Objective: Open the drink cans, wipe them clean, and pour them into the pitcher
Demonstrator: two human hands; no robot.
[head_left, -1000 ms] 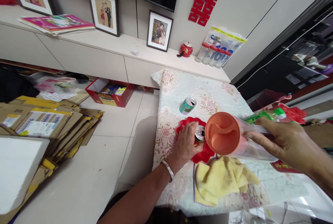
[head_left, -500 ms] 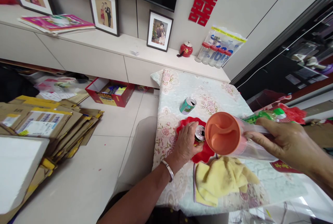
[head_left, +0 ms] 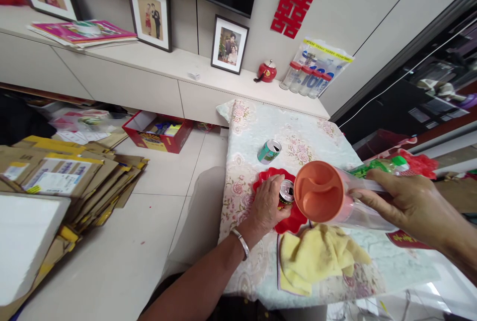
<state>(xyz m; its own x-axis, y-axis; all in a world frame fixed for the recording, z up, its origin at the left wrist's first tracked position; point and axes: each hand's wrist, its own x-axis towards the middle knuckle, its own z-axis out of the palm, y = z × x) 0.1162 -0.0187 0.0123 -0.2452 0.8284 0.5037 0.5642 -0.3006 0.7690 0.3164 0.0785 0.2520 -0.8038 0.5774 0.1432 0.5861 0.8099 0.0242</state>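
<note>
My left hand is wrapped round a dark can with an opened top, over a scalloped red tray. My right hand grips the handle of a clear pitcher, tipped on its side with its orange lid facing left. The lid's edge is beside the can's top; whether liquid flows is too small to tell. A green can with an opened top stands behind the tray. Just in front of the pitcher lies a crumpled yellow cloth.
A flowered tablecloth covers the table. A green-capped bottle lies at its right side. Behind, a cabinet top bears picture frames, a red pot and jars. Flattened cardboard and a red box are on the floor at left.
</note>
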